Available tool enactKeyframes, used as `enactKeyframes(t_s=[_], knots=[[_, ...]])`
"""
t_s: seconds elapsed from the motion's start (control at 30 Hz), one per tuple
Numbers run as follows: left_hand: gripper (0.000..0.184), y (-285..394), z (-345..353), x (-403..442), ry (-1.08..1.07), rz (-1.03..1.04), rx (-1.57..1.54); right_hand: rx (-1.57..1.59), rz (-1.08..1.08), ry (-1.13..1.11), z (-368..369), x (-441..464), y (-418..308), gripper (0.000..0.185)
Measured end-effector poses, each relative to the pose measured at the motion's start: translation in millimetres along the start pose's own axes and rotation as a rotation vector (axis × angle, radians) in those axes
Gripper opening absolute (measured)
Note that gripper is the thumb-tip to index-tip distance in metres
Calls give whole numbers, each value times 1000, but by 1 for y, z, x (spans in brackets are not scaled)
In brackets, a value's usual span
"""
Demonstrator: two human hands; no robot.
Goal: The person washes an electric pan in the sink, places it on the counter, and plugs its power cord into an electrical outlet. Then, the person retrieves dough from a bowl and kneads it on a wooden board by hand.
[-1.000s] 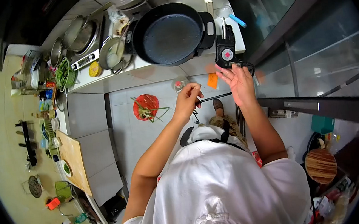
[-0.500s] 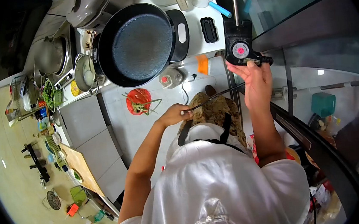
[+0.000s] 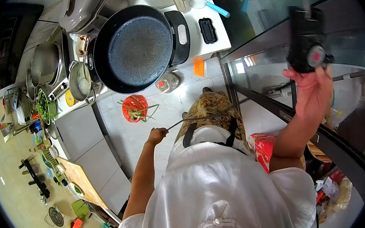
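High at the right, my right hand [image 3: 310, 87] grips a black temperature-control plug [image 3: 302, 36], which has a round dial with a red centre and a metal probe pointing up. The plug is blurred by motion. From it a black power cord [image 3: 207, 118] runs across my body to my left hand [image 3: 157, 135], whose fingers are closed around it. Ahead of me a deep black electric pan [image 3: 141, 47] with dark side handles sits on the white counter. Its inside shows only a speckled bottom.
A small strainer with a blue handle [image 3: 218, 10] and a black rectangular piece [image 3: 208, 30] lie right of the pan. On the floor are a red bag with green stalks [image 3: 134, 107] and a clear bottle [image 3: 168, 83]. A glass-panelled door [image 3: 274, 105] stands close on my right.
My right hand has carried the plug further right, away from the counter. My left hand has moved left and slightly down, so the cord is stretched over a longer span.
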State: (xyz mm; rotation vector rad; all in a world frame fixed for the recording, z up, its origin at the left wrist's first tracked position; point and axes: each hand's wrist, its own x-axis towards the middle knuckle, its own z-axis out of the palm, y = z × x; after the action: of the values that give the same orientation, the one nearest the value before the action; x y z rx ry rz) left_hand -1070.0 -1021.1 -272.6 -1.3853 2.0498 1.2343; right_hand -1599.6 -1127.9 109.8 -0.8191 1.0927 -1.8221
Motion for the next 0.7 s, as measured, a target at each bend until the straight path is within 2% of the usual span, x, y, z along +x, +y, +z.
enactKeyframes(t_s=[0.03,0.1,0.13,0.17,0.27,0.33,0.37,0.43,0.5,0.6,0.63,0.67,0.7], knots=[[19,7,-5,-8,79,-97,-139,-15,50,20,7,3,5,32],[15,23,-14,-24,238,-298,-413,-316,269,76,14,8,24,32],[14,33,-17,-30,498,-137,-353,-386,307,56,15,9,36,32],[15,41,-24,-36,488,-180,-335,-455,347,38,14,9,51,32],[18,123,-95,-66,439,-291,-314,-840,284,-51,0,3,87,29],[22,160,-113,-70,667,-55,-355,-1003,186,-116,-8,-7,112,25],[23,168,-117,-69,775,70,-373,-1075,237,-177,-9,-11,121,25],[23,167,-117,-58,780,144,-387,-1220,344,-302,-8,-19,137,26],[23,190,-122,-39,829,212,-468,-1178,340,-337,-9,-26,162,30],[30,232,-145,-23,755,131,-416,-1109,372,-258,-14,-26,193,35],[33,236,-149,-13,749,124,-407,-1099,379,-221,-14,-21,200,35],[49,234,-152,-2,760,193,-367,-1106,461,-231,-14,-12,204,38],[52,242,-158,6,770,177,-396,-1095,433,-201,-16,-8,214,38]])
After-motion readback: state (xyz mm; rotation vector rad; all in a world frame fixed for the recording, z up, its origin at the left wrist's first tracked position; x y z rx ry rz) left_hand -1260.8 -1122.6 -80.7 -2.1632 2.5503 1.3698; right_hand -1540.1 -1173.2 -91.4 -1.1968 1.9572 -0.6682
